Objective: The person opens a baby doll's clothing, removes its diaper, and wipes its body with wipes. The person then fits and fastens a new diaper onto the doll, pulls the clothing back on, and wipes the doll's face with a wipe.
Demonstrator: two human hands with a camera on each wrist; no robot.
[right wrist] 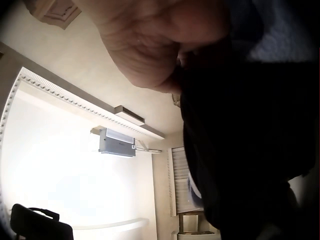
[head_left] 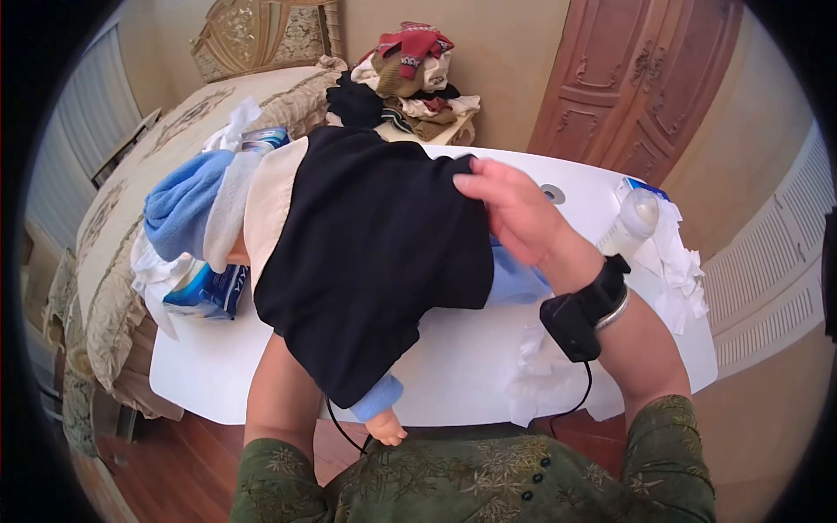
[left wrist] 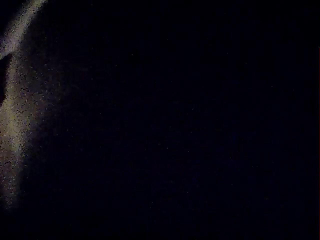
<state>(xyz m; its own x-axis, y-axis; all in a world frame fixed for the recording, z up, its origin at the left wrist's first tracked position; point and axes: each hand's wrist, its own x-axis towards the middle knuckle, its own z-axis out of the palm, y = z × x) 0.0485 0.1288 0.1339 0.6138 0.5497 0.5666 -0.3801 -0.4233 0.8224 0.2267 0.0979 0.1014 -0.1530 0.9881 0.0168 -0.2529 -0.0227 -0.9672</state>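
A baby doll wears a blue hood (head_left: 181,205) with a white band. A black garment (head_left: 375,227) with a cream edge (head_left: 275,187) lies over its body. One small doll hand (head_left: 385,427) sticks out below a blue cuff, and blue cloth (head_left: 516,275) shows past the garment's right side. My right hand (head_left: 514,205) pinches the garment's upper right corner between thumb and fingers; the right wrist view has this hand (right wrist: 155,40) against the dark cloth (right wrist: 250,140). My left forearm (head_left: 283,392) reaches under the garment, which hides the left hand. The left wrist view is nearly black.
The white table (head_left: 205,375) carries blue wipes packs (head_left: 209,292) at left, and a baby bottle (head_left: 629,220) and crumpled tissues (head_left: 671,270) at right. Behind stand a bed (head_left: 166,131), a clothes pile (head_left: 410,78) and a wooden wardrobe (head_left: 628,78). A cable (head_left: 580,392) hangs from my right wrist.
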